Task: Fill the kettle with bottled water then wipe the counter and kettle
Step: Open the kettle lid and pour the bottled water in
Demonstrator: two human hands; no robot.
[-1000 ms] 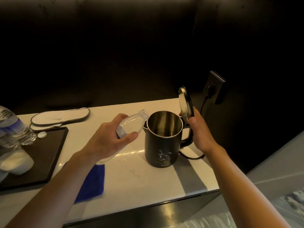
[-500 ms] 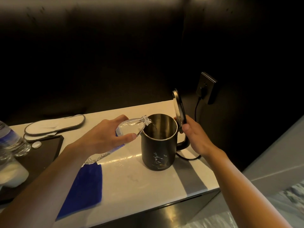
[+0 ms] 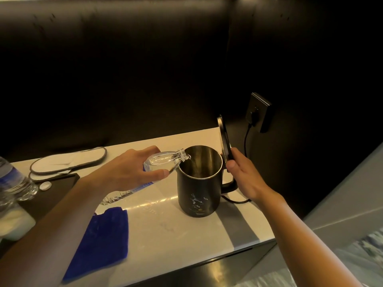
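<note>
A black kettle (image 3: pixel 196 195) stands on the white counter (image 3: pixel 165 228), its lid (image 3: pixel 223 139) swung upright. My right hand (image 3: pixel 242 179) grips the kettle's lid and handle at the right side. My left hand (image 3: pixel 132 170) holds a clear water bottle (image 3: pixel 163 160) tilted almost level, its open mouth over the kettle's rim, and water runs into the steel interior. A blue cloth (image 3: pixel 101 241) lies flat on the counter in front of my left forearm.
A dark tray (image 3: pixel 62 189) at the left carries a second water bottle (image 3: pixel 14 181), a white bottle cap (image 3: pixel 45 185) and a white object. White slippers (image 3: pixel 68 160) lie behind it. The kettle's cord (image 3: pixel 246 137) runs to a wall socket (image 3: pixel 259 112). The counter ends just right of the kettle.
The bottle has tipped further and its mouth has moved over the kettle's rim; water now pours in. My right hand has stayed at the lid and handle.
</note>
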